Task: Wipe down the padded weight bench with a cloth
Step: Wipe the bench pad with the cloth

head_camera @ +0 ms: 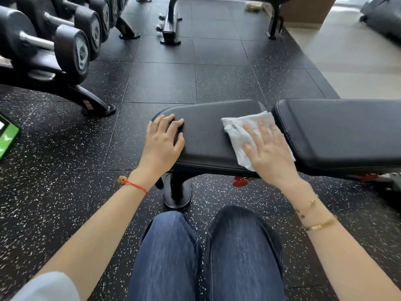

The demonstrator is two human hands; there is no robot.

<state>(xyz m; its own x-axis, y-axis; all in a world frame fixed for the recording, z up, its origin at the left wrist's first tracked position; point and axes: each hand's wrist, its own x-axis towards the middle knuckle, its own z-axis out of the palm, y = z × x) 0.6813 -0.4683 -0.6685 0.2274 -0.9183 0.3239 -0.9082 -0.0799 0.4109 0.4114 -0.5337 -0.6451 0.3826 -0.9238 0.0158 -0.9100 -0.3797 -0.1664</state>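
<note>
Bright daylight upper right; wide-angle warp, edges blurry.

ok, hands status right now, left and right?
Left hand: open, resting on the seat pad, holding nothing.
Right hand: open, fingers flat, pressing the white cloth onto the seat pad.

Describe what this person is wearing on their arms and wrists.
Both forearms are bare. The left wrist has a thin red string bracelet with a small brownish bead. The right wrist carries two gold bracelets, one a fine chain, one a flat band. A pale sleeve shows at the left upper arm.
</note>
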